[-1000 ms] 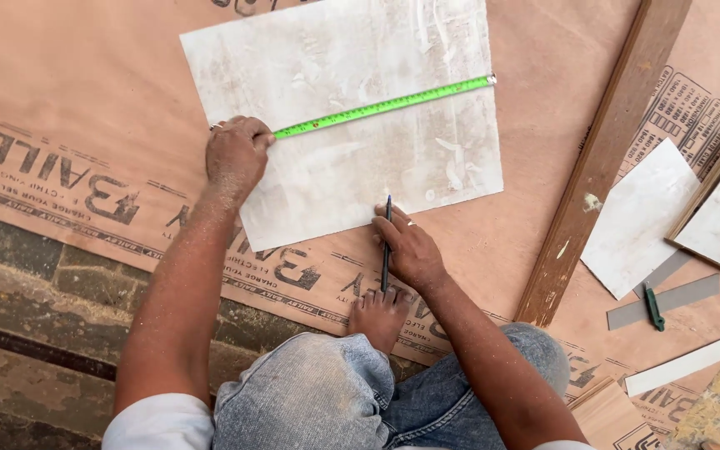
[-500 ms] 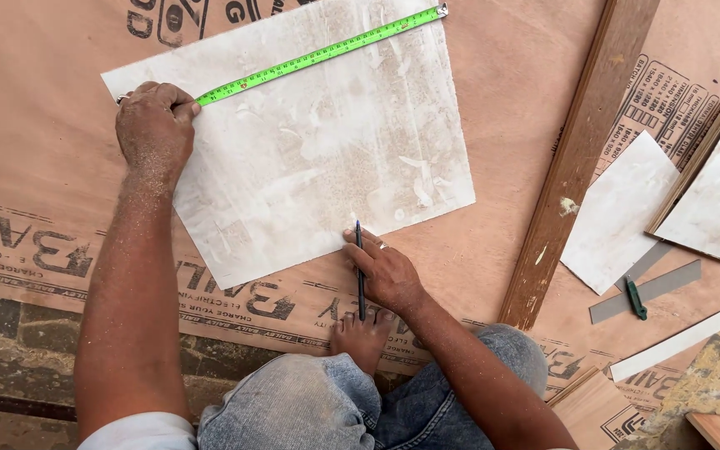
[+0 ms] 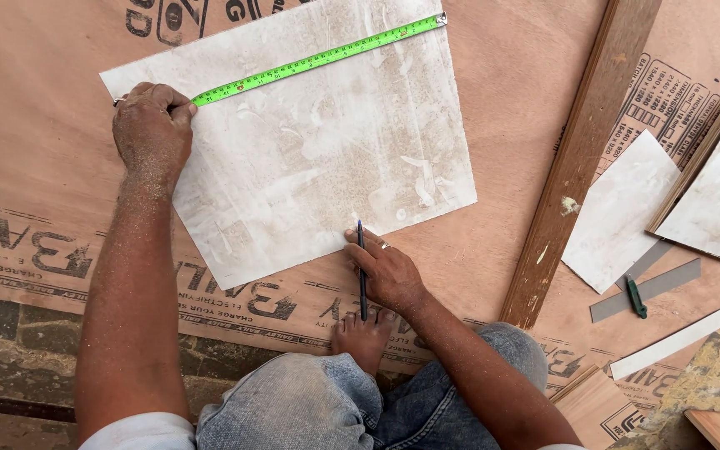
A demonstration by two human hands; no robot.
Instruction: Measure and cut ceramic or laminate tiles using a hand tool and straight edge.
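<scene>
Nearest the knees, the right hand (image 3: 385, 271) grips a dark pencil (image 3: 362, 271), its tip at the near edge of the white laminate sheet (image 3: 327, 167). Farther left, the left hand (image 3: 152, 129) is closed over the tape case, with the green tape measure (image 3: 318, 58) stretched across the sheet's far side. Measuring looks underway; no pencil mark is discernible. The case itself is hidden.
</scene>
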